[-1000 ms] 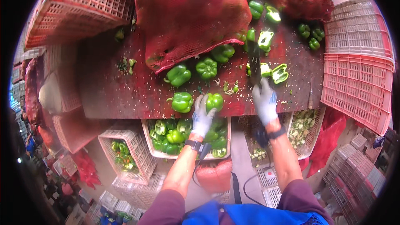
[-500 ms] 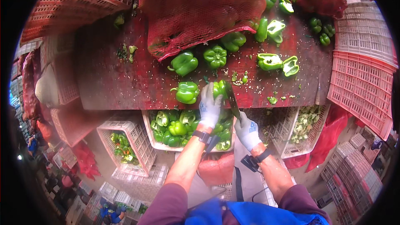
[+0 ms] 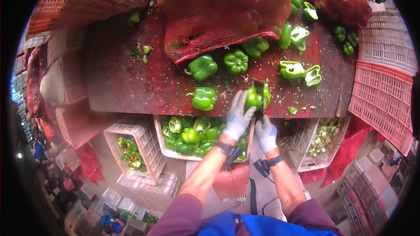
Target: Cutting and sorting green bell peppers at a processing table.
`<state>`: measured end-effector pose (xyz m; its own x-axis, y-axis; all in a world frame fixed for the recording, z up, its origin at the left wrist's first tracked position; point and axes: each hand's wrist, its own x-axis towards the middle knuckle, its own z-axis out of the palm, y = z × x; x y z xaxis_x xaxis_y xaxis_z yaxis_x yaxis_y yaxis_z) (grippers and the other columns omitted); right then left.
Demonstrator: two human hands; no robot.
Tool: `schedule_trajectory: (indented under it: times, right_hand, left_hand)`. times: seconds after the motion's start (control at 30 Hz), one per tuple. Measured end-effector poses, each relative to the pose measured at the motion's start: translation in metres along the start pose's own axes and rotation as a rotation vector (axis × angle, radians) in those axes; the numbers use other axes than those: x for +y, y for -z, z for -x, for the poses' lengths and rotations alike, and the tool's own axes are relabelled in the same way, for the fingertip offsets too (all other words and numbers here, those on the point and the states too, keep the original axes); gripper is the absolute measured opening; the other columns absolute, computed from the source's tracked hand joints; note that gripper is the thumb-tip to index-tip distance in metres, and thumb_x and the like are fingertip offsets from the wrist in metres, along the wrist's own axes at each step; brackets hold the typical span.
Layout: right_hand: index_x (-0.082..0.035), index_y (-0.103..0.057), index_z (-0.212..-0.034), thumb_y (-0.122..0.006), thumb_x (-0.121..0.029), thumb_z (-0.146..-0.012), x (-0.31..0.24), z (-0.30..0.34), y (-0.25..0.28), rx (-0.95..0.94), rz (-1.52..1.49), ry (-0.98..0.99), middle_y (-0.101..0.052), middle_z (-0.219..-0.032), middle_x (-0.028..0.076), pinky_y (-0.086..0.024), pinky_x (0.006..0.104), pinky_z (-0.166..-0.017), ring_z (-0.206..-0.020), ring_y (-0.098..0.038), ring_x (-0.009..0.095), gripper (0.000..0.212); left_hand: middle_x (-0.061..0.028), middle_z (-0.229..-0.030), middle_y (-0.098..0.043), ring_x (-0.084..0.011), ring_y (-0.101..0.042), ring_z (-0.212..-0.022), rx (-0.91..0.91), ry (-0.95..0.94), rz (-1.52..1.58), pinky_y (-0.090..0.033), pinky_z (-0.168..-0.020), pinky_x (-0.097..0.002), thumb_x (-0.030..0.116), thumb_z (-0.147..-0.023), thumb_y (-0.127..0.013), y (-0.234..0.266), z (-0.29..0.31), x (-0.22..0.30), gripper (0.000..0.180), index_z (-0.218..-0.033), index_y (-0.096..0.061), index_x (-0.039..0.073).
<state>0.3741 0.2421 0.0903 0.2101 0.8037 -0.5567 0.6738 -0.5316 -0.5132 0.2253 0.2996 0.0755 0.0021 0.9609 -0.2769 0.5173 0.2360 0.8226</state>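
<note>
At the near edge of the desk [image 3: 144, 83], the fingers of your left hand [image 3: 237, 120] pinch a green pepper [image 3: 252, 99]; those of your right hand [image 3: 266, 135] grip the knife [image 3: 259, 88] splitting it.

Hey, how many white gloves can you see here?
2: one on your left hand, which holds a green pepper, and one on your right hand, which grips the knife. Others may be hidden: people in the background are too small to tell.
</note>
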Motion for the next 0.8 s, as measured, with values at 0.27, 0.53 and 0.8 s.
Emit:
schedule_trajectory:
  times: [0.27,0.53,0.8]
  right_hand:
    - [0.002,-0.063,-0.120,-0.059,-0.016,-0.096,0.022,-0.032,0.059,0.165,-0.327,-0.213,-0.068,-0.075,0.017,-0.052,0.0400,-0.063,-0.063,-0.064,0.023,0.030]
    - [0.004,-0.063,-0.120,-0.061,-0.017,-0.097,0.052,0.017,0.060,0.282,-0.388,-0.318,-0.071,-0.084,0.012,-0.053,0.0356,-0.068,-0.070,-0.064,0.018,0.031]
    - [0.000,-0.062,-0.117,-0.063,-0.022,-0.098,0.011,0.045,0.043,0.327,0.206,0.166,-0.068,-0.088,0.012,-0.052,0.0431,-0.070,-0.080,-0.068,0.025,0.029]
  left_hand:
    - [-0.0165,-0.124,-0.059,-0.0384,-0.068,-0.092,-0.125,0.104,-0.649,-0.056,-0.080,-0.0465,0.016,-0.087,-0.072,0.021,-0.059,-0.030,0.036,-0.122,-0.061,0.012]
    - [-0.0125,-0.095,-0.065,-0.0285,-0.065,-0.083,0.116,-0.205,0.049,-0.053,-0.076,-0.0416,0.014,-0.088,-0.067,0.018,-0.054,0.101,0.014,-0.101,-0.065,0.008]
    - [-0.0108,-0.119,-0.067,-0.0289,-0.067,-0.104,-0.582,-0.315,0.161,-0.056,-0.089,-0.0454,0.031,-0.095,-0.064,-0.013,0.024,0.197,0.044,-0.134,-0.060,0.012]
